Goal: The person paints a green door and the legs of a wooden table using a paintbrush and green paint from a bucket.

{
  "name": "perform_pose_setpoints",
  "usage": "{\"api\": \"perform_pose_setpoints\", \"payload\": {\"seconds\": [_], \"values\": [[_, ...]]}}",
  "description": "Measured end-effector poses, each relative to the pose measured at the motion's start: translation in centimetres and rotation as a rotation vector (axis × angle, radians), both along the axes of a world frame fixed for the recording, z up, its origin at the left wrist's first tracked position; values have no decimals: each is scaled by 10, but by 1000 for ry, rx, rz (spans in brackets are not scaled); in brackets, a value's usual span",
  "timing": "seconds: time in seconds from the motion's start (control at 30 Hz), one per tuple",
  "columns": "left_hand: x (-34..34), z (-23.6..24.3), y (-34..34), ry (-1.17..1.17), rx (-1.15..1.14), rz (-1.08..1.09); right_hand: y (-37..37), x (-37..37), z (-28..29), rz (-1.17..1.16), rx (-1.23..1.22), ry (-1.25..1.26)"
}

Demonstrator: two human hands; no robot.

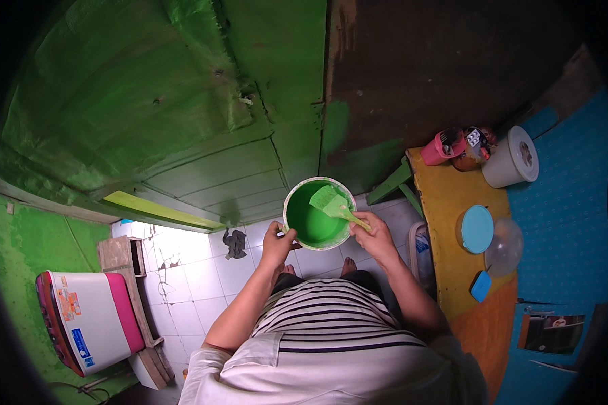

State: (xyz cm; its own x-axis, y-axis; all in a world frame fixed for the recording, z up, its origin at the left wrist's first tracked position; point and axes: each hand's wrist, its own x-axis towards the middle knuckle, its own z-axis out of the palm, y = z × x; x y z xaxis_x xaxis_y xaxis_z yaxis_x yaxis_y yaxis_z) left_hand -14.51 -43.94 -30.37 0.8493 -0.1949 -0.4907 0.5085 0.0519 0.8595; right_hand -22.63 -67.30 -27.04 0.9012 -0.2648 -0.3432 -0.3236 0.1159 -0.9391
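Observation:
My left hand [277,244] grips the rim of a white paint bucket [288,202] on its left side, thumb toward the inside. Bright green paint [311,226] fills part of the bucket, which is held up in front of my body. In my right hand [374,237] is a paintbrush [330,201], its wide bristles coated in green. The bristles rest over the inside of the bucket near the far right wall, and the handle crosses the right rim. How deep the paint is cannot be seen.
Ahead stands a wall [203,74], green at left and brown at right. A yellow table [446,202] on my right bears a white lidded tub [510,162], a pink container [442,147] and a blue-lidded container [477,229]. A dark rag [234,244] lies on the tiles. At left is a pink-and-white appliance [91,320].

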Motion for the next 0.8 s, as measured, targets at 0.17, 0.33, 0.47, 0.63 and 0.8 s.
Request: {"api": "perform_pose_setpoints", "payload": {"seconds": [0.17,0.33,0.47,0.63,0.8], "values": [[2,-3,-2,33,-7,32,1,1,4,-43,31,-66],[-1,-15,13,58,39,62,-1,19,20,-175,113,-67],[-6,-21,33,74,82,98,-11,53,-33,-277,59,-41],[-13,-28,48,63,119,125,-35,95,-142,-366,-271,-27],[-19,-38,69,112,104,112,-38,121,-107,-383,-410,-158]]}}
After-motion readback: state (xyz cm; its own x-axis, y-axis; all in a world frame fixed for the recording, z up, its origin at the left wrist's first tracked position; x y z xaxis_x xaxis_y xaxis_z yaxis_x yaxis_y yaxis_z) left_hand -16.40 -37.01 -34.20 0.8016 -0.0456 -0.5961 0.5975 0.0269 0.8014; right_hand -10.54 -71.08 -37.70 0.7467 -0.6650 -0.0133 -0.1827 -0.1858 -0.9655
